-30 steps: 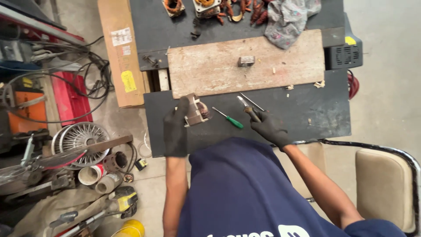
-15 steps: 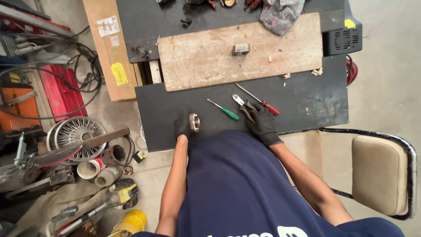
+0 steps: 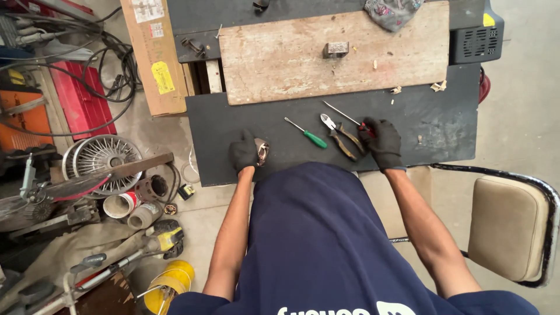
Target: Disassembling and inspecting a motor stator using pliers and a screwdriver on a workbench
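Observation:
Both my hands wear black gloves and rest on a dark worktop (image 3: 431, 125). My left hand (image 3: 244, 150) is closed around a small round metal part (image 3: 261, 151) near the table's front edge. My right hand (image 3: 382, 142) covers the red handle of a thin screwdriver (image 3: 343, 115), whose shaft points away to the upper left. A pair of yellow-handled pliers (image 3: 341, 135) lies just left of that hand. Further left lies a green-handled screwdriver (image 3: 309, 135), between the two hands.
A worn wooden board (image 3: 280, 58) with a small metal block (image 3: 336, 48) lies across the back of the table. A padded chair (image 3: 507, 227) stands at right. On the floor at left lie a cardboard box (image 3: 154, 64), cables, a fan guard (image 3: 99, 154) and power tools.
My left hand has drawn the metal part toward the table's front edge. My right hand has shifted right, off the pliers and onto the red-handled screwdriver.

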